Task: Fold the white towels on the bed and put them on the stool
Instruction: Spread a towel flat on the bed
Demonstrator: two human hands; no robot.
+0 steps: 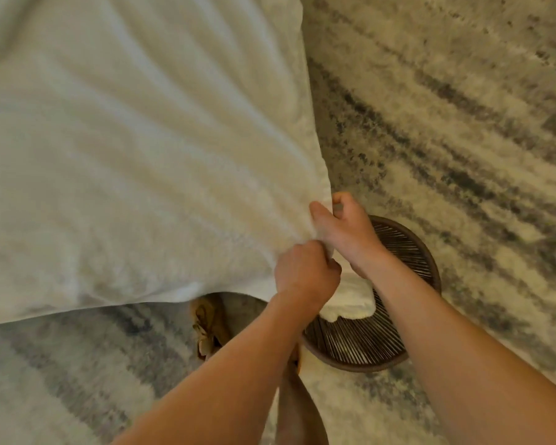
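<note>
A large white towel (pixel 135 149) hangs spread out in the air and fills the upper left of the head view. Both hands hold it at its near right corner. My left hand (pixel 305 271) grips the bunched corner in a fist. My right hand (pixel 344 229) pinches the towel's edge just above it, thumb on the cloth. Below the hands stands a round brown stool (pixel 366 345) with a corded top. A folded white towel (pixel 350 300) lies on the stool, partly hidden by my arms. The bed is hidden behind the held towel.
A cream and grey patterned rug (pixel 463 123) covers the floor all round. My foot in a tan shoe (pixel 207 326) stands on the rug just left of the stool, under the towel's lower edge.
</note>
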